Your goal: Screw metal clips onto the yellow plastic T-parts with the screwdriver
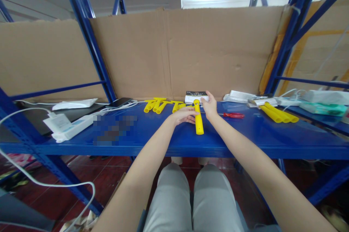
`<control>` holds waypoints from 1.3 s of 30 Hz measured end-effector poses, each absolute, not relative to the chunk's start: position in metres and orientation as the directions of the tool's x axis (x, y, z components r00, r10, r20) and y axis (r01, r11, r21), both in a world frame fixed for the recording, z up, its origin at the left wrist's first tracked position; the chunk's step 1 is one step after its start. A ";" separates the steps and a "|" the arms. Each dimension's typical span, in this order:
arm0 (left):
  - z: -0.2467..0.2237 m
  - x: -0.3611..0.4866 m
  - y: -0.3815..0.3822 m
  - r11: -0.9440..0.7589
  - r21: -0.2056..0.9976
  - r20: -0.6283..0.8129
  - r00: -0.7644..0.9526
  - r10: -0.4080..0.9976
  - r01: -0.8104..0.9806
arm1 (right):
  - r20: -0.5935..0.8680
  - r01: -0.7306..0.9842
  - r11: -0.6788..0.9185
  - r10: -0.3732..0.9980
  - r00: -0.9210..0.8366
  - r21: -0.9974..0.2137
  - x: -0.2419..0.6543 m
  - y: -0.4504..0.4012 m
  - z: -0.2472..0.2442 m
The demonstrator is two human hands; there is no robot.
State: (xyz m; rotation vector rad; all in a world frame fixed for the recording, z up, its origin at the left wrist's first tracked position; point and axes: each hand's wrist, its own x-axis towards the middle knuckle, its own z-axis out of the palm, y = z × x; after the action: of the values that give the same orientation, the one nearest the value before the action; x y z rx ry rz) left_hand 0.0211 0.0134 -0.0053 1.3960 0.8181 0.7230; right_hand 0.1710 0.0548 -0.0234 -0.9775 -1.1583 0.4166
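Note:
A yellow plastic handle [199, 124] with a narrower top stands out toward me, just above the blue shelf. My left hand [183, 115] is closed on it from the left, its fingertips passing to the handle's side. On the right, my right hand [209, 106] has its thumb close to the handle's top and its index finger stretched up and apart; its other fingers are partly hidden. Behind both hands, a small black-and-white box [192, 96] rests against the cardboard. A screwdriver with a red grip [233, 115] lies right of my right hand.
Several yellow T-shaped handles [156, 104] lie left of the box, and more yellow handles [278, 112] lie at right. A white power strip [73, 127] with a charger and cables occupies the left. Blue uprights [95, 50] and a cardboard wall [218, 50] bound the shelf [253, 134].

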 end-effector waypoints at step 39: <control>0.000 0.026 0.014 -0.018 0.928 0.102 0.207 0.973 -0.372 | 0.572 0.118 0.576 0.724 0.385 -0.809 0.177 0.076 -0.033</control>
State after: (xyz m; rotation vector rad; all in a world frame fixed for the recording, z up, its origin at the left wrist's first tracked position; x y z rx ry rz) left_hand 0.0259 0.0135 0.0000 1.0698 0.7410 1.2425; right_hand 0.1767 0.0762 -0.0328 -0.9055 -1.1332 0.4621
